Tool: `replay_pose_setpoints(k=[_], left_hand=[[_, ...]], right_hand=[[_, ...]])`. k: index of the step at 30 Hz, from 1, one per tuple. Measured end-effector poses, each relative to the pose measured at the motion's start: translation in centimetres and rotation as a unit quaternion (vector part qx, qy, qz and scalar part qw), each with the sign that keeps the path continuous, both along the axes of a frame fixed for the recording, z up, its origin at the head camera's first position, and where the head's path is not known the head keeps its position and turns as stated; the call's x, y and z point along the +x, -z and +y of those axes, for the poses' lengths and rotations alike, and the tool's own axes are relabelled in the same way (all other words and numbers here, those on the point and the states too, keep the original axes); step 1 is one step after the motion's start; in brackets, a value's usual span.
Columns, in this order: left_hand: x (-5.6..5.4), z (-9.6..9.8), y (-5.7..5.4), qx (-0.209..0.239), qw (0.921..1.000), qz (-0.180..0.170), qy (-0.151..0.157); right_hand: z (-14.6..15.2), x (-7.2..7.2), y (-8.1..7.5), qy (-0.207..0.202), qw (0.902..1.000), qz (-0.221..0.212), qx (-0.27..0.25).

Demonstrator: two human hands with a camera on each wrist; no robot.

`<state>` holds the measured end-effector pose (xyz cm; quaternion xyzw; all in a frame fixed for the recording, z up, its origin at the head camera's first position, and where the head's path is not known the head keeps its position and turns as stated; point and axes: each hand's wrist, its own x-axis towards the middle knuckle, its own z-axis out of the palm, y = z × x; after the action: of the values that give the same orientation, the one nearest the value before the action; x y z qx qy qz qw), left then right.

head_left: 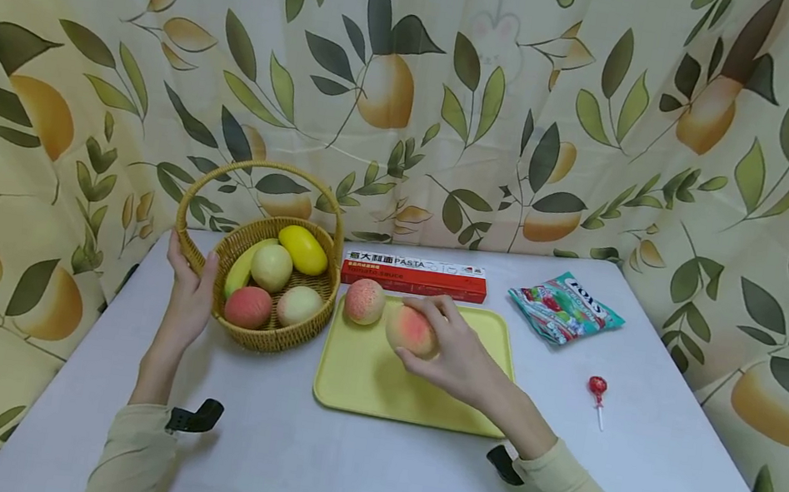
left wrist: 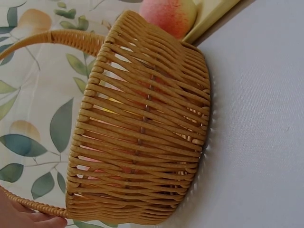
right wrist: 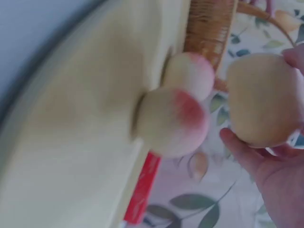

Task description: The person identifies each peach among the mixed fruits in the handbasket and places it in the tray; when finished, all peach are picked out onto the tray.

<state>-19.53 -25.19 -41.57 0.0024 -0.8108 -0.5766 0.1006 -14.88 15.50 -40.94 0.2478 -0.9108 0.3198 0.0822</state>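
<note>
At the left, my left hand [head_left: 191, 293] grips the wicker basket [head_left: 283, 337] where its arched handle [left wrist: 35, 205] meets the rim. Inside the basket lie a banana [head_left: 237, 273], a smooth yellow fruit [head_left: 303, 250], a pale green round fruit [head_left: 272, 267], a red peach [head_left: 248, 307] and a pale round fruit [head_left: 298, 306]. My right hand [head_left: 451, 351] holds a peach [right wrist: 263, 99] between thumb and fingers, above the yellow tray [head_left: 367, 389]. Two pink-tipped peaches [right wrist: 171, 121] rest on that tray in the right wrist view; the head view shows one peach [head_left: 365, 301] plainly.
Behind the tray lies a red and white pasta box [head_left: 414, 281]. A teal candy bag [head_left: 566, 308] and a red lollipop [head_left: 597, 388] are on the right of the white-covered table [head_left: 302, 468]. Patterned curtains [head_left: 404, 180] hang along the back and sides.
</note>
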Motion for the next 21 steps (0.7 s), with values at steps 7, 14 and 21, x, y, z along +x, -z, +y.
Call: replay_pose_setpoints(k=[7,14,21], left_hand=[[-0.1,-0.5,0.4,-0.016,0.9998,0.008,0.005],[0.0,-0.5,0.2,-0.021,0.9997,0.014,0.009],[1.0,0.5,-0.9,-0.007,1.0,-0.003,0.004]], right_hand=[[3.5,0.6,1.3,0.039,0.9992,0.001,0.001],[6.3,0.8,2.2,0.089,0.9956,-0.024,-0.019],[8.5,-0.3,3.1,0.141,0.9887,-0.048,-0.013]])
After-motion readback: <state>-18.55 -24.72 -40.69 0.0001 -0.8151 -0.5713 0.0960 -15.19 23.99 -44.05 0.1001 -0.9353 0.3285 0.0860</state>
